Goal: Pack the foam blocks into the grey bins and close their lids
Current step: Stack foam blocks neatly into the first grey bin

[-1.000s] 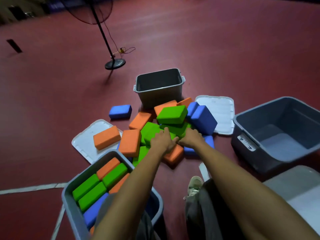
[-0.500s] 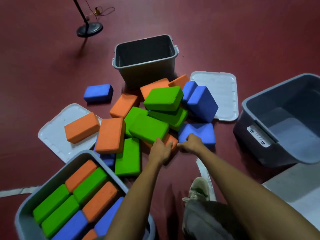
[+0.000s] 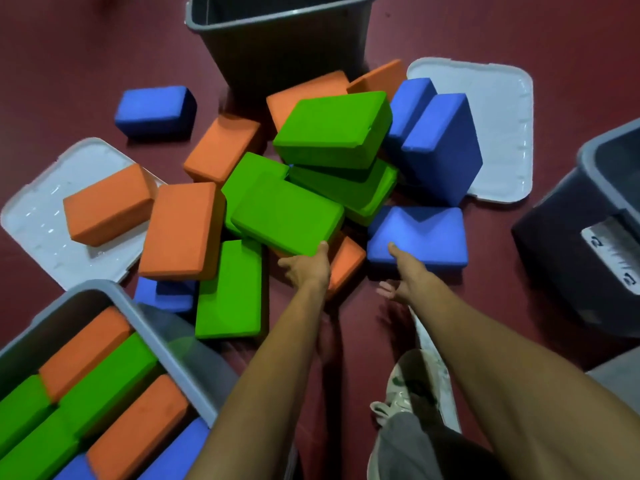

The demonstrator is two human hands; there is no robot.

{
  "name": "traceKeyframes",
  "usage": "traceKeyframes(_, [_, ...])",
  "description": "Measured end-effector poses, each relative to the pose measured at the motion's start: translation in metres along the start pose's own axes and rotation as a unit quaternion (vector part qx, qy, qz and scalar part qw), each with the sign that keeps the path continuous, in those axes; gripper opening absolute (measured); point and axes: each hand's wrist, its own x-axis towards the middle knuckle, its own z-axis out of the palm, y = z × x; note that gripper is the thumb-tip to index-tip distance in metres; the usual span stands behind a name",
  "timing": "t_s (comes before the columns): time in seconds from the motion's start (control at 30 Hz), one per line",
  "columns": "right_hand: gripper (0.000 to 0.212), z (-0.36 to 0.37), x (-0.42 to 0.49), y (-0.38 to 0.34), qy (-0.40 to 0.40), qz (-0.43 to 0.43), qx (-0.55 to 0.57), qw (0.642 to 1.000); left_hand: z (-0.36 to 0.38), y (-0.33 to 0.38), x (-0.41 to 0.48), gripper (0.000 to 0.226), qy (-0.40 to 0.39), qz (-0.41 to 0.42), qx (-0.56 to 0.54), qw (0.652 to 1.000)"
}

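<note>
At your left knee the near bin [image 3: 166,348] is open and holds orange, green and blue blocks [image 3: 114,403] packed side by side. Your shoe [image 3: 405,393] stands on the red floor [image 3: 69,64] between your forearms.

Your left hand [image 3: 304,268] pinches the green block [image 3: 287,216], thumb on top of its near corner and fingers below the edge. That block leans on other green ones and overlaps an orange block [image 3: 348,261] lying between your hands. Your right hand [image 3: 403,271] is open: one digit lies straight on the blue block [image 3: 419,237], the rest spread off it.

Further out the pile crowds in. An orange block [image 3: 107,202] sits on the left lid [image 3: 31,223], and tilted blue blocks [image 3: 440,147] lean over the edge of the right lid [image 3: 502,116]. The right bin [image 3: 561,244] stands open, apart from the pile. The far bin [image 3: 284,46] is open too, with orange blocks touching its base and a lone blue block [image 3: 156,110] off to its left.
</note>
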Motion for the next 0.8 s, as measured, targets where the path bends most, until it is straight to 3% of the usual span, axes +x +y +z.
traceKeyframes(0.1, [0.075, -0.006, 0.03, 0.002, 0.035, 0.006, 0.142, 0.989, 0.006, -0.019, 0.038, 0.111, -0.009, -0.028, -0.062, 0.998])
traceKeyframes(0.23, [0.079, -0.008, 0.055, 0.004, 0.047, -0.003, 0.242, 0.969, 0.003, -0.032, 0.078, 0.131, 0.012, -0.05, -0.126, 0.991])
traceKeyframes(0.37, [0.075, -0.004, 0.065, 0.0, 0.043, 0.005, 0.257, 0.965, 0.0, -0.021, 0.077, 0.112, -0.015, -0.036, -0.148, 0.988])
traceKeyframes(0.5, [0.065, -0.008, 0.073, -0.005, 0.042, 0.024, 0.238, 0.97, 0.016, -0.03, 0.111, 0.136, -0.009, -0.052, -0.181, 0.982])
traceKeyframes(0.53, [0.065, -0.01, 0.072, -0.006, 0.04, 0.026, 0.226, 0.973, 0.014, -0.022, 0.098, 0.128, -0.017, -0.062, -0.195, 0.979])
traceKeyframes(0.63, [0.073, -0.008, 0.068, -0.01, 0.038, 0.0, 0.201, 0.979, 0.007, 0.004, 0.053, 0.069, -0.051, -0.05, -0.241, 0.968])
traceKeyframes(0.67, [0.073, -0.007, 0.065, -0.011, 0.038, -0.011, 0.204, 0.978, 0.009, 0.007, 0.048, 0.07, -0.057, -0.048, -0.245, 0.967])
traceKeyframes(0.73, [0.07, -0.002, 0.056, -0.012, 0.064, -0.031, 0.21, 0.975, 0.009, 0.013, 0.037, 0.111, -0.033, -0.056, -0.248, 0.967])
traceKeyframes(0.8, [0.088, -0.003, 0.048, -0.013, 0.133, -0.055, 0.187, 0.972, 0.003, 0.021, 0.024, 0.124, 0.013, -0.05, -0.215, 0.975])
